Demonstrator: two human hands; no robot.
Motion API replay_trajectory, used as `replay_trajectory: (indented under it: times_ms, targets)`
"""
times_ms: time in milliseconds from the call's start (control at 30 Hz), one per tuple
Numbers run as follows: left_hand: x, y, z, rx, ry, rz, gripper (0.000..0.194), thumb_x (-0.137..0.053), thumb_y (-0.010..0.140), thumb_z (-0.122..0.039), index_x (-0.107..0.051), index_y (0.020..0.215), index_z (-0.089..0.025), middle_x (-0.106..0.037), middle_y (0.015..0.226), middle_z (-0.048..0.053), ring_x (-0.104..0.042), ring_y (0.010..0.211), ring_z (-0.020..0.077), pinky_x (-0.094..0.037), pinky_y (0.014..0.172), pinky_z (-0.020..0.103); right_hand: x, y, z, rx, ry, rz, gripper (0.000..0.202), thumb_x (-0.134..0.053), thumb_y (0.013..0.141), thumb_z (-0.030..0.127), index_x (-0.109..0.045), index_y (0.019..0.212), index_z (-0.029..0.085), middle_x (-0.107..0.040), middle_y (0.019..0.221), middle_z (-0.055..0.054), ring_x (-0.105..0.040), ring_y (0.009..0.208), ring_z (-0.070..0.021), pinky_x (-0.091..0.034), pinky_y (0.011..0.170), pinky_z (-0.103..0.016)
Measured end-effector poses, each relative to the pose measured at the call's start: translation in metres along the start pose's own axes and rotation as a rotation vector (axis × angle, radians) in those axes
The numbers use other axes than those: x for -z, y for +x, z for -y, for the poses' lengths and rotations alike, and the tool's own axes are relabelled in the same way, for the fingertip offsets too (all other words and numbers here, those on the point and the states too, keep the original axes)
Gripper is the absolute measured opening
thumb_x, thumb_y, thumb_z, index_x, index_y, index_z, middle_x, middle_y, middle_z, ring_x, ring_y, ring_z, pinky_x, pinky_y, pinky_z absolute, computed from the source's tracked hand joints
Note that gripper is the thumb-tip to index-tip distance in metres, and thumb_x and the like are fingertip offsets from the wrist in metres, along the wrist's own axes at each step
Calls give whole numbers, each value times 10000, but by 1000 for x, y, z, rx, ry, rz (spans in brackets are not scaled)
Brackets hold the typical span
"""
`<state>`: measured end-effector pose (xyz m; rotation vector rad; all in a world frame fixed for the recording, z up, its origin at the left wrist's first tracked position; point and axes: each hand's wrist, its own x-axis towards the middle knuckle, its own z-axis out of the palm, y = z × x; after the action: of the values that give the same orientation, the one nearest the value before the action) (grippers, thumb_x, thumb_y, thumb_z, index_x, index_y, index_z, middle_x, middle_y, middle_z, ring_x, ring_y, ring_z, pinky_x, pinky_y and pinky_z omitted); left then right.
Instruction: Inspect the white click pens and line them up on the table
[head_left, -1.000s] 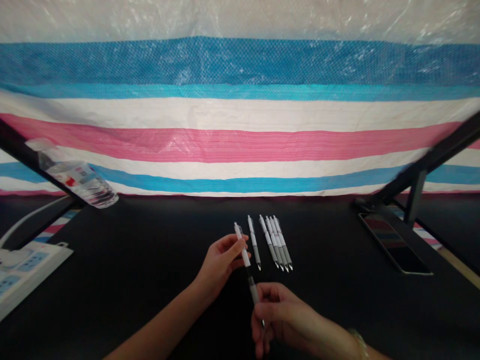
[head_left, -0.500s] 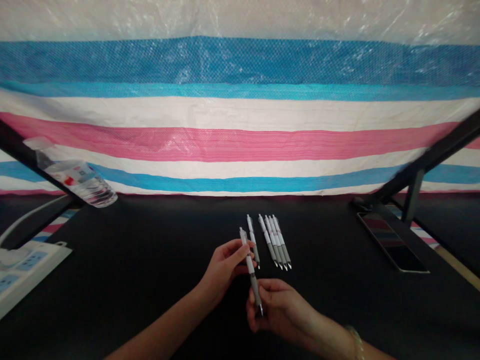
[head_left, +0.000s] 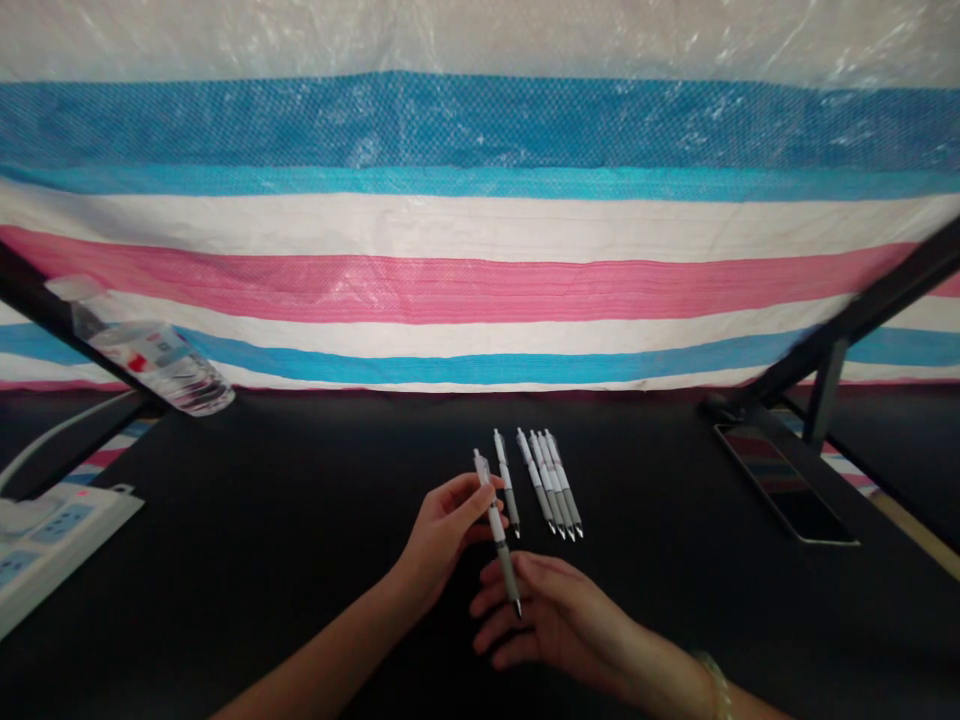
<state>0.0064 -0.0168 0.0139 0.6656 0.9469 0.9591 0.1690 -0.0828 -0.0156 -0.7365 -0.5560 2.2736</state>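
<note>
Head view: the left hand (head_left: pixel 444 522) pinches a retractable pen (head_left: pixel 497 528) by the barrel above the counter (head_left: pixel 322 490); the right hand (head_left: pixel 561 612) is open behind its gray grip (head_left: pixel 511 575), contact unclear. Two-handed pen handling appears in progress; the next move calls for steady left support. The bottle label (head_left: pixel 150 350) is illegible.

Pen (head_left: pixel 497 528) at both hands (head_left: pixel 448 518) (five pens (head_left: pixel 535 482) beyond)

Pen (head_left: pixel 497 527) joined, right hand (head_left: pixel 555 610) loosened
</note>
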Motion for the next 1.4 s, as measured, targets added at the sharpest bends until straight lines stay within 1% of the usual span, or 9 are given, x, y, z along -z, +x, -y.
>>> replay_trajectory:
  times_ms: [133,333,500,700,867,1033,1100,1267,1400]
  targets:
    - [-1,0,0,0,16,20,407,-902,650,-433,-778,898,-136,-693,736,31,-664,657,144,-555,629,247,1,-1,0,20,-53,1,367,-823,810,370,-602,980,131,-719,947,-95,-747,831,-245,-547,691,-318]
    - [1,0,1,-15,39,17,403,-885,674,-447,-778,915,-142,-691,740,28,-669,668,148,-555,624,242,0,-1,2,-1,8,0,404,-704,897,448,-653,1057,82,-711,1052,-166,-729,926,-252,-550,788,-356]
    - [1,0,2,-7,50,34,394,-875,693,-435,-774,931,-136,-695,751,30,-671,668,145,-554,627,239,-1,-1,3,15,-51,2,360,-855,748,250,-649,1013,120,-719,953,-83,-740,875,-242,-556,739,-323]
    - [3,1,4,-19,59,31,382,-865,709,-436,-772,936,-143,-692,754,20,-672,672,138,-555,630,229,-1,-2,3,-19,7,9,370,-705,890,405,-667,1052,74,-717,1046,-164,-736,907,-251,-562,775,-351]
    - [3,2,6,-14,71,50,377,-856,725,-431,-772,952,-141,-696,767,26,-673,678,140,-560,642,238,1,-2,1,-1,-37,-2,335,-809,817,308,-638,1037,121,-733,968,-105,-750,853,-245,-563,716,-330]
    - [5,3,7,-29,88,51,366,-852,732,-426,-772,948,-142,-695,764,27,-669,675,140,-557,637,237,1,-1,1,-13,-1,-9,394,-745,870,410,-680,1024,54,-727,994,-160,-737,906,-237,-554,780,-328]
    - [5,3,7,-33,88,46,368,-850,734,-432,-771,949,-145,-697,768,30,-672,682,145,-558,638,241,1,0,0,-11,6,-31,428,-749,863,444,-667,1052,69,-726,942,-133,-734,839,-216,-557,752,-331]
    - [3,2,6,-31,74,68,362,-849,737,-425,-767,950,-144,-693,781,33,-666,704,152,-562,657,259,4,4,-4,31,-40,-74,372,-889,720,325,-580,814,140,-635,670,14,-628,570,-123,-520,579,-266]
    - [3,2,7,-14,48,108,385,-837,751,-422,-768,1003,-140,-688,796,38,-670,715,161,-558,672,270,5,4,-4,12,-30,-56,381,-848,757,414,-630,799,104,-657,672,-30,-669,605,-157,-516,605,-283]
